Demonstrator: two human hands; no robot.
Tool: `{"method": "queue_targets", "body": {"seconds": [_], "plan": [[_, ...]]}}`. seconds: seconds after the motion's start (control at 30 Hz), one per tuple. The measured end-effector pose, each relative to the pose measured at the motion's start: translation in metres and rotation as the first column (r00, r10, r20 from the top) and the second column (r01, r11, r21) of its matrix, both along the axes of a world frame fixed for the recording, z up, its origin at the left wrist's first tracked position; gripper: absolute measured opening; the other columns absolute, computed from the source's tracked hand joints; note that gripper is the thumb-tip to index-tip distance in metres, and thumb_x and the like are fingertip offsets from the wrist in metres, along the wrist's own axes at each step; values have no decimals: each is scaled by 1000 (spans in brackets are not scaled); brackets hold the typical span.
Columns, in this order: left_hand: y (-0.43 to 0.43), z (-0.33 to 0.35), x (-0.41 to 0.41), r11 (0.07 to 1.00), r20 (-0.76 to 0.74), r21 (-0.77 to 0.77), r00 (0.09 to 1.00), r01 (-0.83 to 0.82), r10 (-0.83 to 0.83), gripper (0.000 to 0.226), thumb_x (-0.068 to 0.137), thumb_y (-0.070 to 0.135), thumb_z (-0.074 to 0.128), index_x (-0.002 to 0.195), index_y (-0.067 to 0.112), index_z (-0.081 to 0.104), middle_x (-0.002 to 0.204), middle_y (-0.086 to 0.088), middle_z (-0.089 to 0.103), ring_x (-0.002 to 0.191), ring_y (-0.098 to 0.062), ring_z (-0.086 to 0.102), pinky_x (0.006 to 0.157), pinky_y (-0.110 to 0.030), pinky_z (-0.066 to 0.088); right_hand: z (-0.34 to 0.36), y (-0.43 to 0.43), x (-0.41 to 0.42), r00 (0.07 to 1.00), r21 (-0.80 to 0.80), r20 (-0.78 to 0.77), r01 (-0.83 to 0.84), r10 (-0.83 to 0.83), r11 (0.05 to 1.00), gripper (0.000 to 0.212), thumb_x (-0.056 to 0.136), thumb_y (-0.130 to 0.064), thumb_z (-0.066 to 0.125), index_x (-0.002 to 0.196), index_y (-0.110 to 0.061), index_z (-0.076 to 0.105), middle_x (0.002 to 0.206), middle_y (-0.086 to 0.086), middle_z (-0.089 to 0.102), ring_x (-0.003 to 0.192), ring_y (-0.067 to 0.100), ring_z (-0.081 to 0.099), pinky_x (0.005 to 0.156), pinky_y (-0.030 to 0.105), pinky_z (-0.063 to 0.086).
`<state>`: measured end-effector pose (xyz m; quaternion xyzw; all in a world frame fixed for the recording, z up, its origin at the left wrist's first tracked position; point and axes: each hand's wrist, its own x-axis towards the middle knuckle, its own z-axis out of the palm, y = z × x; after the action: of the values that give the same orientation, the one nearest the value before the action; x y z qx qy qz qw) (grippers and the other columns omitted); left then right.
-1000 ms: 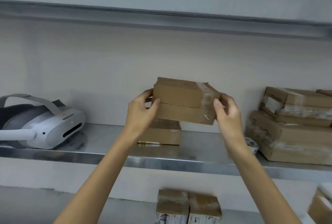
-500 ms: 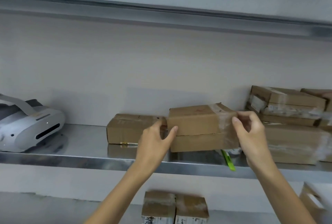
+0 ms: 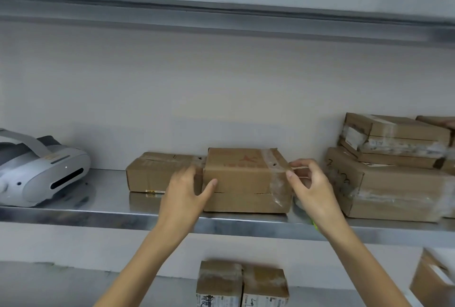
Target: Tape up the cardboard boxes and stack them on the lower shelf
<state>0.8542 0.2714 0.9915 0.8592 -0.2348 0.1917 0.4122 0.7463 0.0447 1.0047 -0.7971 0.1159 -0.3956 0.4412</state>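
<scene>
– Box point(image 3: 246, 178) position?
– Flat on shelf point(image 3: 105, 198), against second box point(image 3: 157, 171); stack point(image 3: 389, 183) near its right.
– Hands?
– Left hand point(image 3: 183, 196) grips its left end, thumb on front. Right hand point(image 3: 312, 188): fingers loosely curled beside taped end; cannot tell whether they touch.

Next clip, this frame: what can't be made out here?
Head view only.
Whether the right hand touches the taped box: its fingertips overlap glossy tape.
Green object: mostly hidden behind the right wrist.
Headset: cut by the left edge.
Lower boxes: cut by the bottom edge, labels too small.
Right stack: blurred, cut by the right edge.
</scene>
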Motion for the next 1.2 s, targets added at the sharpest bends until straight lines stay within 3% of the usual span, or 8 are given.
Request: {"method": "queue_targets", "body": {"seconds": [0.2, 0.33, 0.43, 0.6, 0.83, 1.0, 1.1, 1.2], "plan": [[-5, 3, 0, 996, 80, 0, 993, 90, -90, 66, 79, 45, 72, 132, 21, 42, 127, 1, 48, 122, -18, 43, 97, -30, 41, 13, -14, -13, 990, -362, -140, -71, 20, 929, 20, 89, -17, 66, 108, -23, 60, 107, -8, 62, 99, 4, 58, 84, 16, 42], [-18, 14, 5, 975, 124, 108, 970, 196, -208, 74, 77, 60, 65, 138, 29, 38, 140, 7, 39, 130, -12, 38, 106, -28, 35, 31, -26, -13, 963, -498, -267, -176, 43, 849, 19, 89, -23, 66, 108, -25, 63, 113, -11, 58, 104, 1, 51, 85, 3, 34], [-29, 19, 8, 959, -24, -34, 959, 282, -283, 71, 81, 68, 50, 140, 31, 38, 142, 11, 42, 130, -6, 38, 106, -26, 33, 35, -31, -9, 943, -376, -304, -252, 138, 892, 17, 90, -26, 65, 107, -27, 62, 111, -15, 63, 105, -4, 56, 89, 12, 43], [-42, 16, 12, 955, -149, -238, 965, 177, -216, 54, 97, 36, 50, 147, 20, 35, 148, 0, 43, 138, -18, 36, 104, -22, 27, 21, -31, -2, 943, -4, -220, -257, 250, 966, 17, 94, -26, 58, 111, -26, 61, 110, -9, 66, 104, -2, 60, 81, 15, 48], [-39, 15, 6, 864, -184, -427, 910, 266, -371, 45, 98, 23, 52, 141, 28, 40, 140, 16, 44, 130, 1, 36, 97, -15, 28, 16, -27, -1, 955, 434, -30, -253, 295, 865, 22, 99, -18, 49, 118, -13, 59, 111, 5, 68, 91, 6, 68, 76, 20, 56], [-37, 11, -2, 808, -159, -497, 882, 317, -444, 48, 98, 21, 52, 143, 31, 36, 144, 18, 40, 135, 1, 32, 103, -18, 27, 14, -20, 2, 932, 423, -81, -288, 352, 859, 34, 103, -22, 41, 133, -11, 53, 124, 4, 65, 118, 16, 59, 107, 38, 42], [-33, 7, -5, 772, -98, -516, 869, 372, -484, 65, 95, 16, 57, 146, 41, 25, 149, 23, 30, 139, 5, 26, 110, -21, 31, 15, -20, 1, 947, 358, -26, -291, 321, 887, 32, 102, -14, 41, 132, -13, 52, 125, 2, 64, 119, 15, 58, 108, 41, 41], [-26, -2, -6, 741, -101, -506, 823, 442, -560, 94, 89, 8, 65, 146, 54, 6, 136, 43, 28, 127, 22, 31, 93, -3, 39, 12, -23, -2, 934, 337, 17, -342, 358, 877, 39, 99, 1, 41, 134, -15, 46, 133, 1, 57, 126, 13, 51, 109, 42, 40]]}}
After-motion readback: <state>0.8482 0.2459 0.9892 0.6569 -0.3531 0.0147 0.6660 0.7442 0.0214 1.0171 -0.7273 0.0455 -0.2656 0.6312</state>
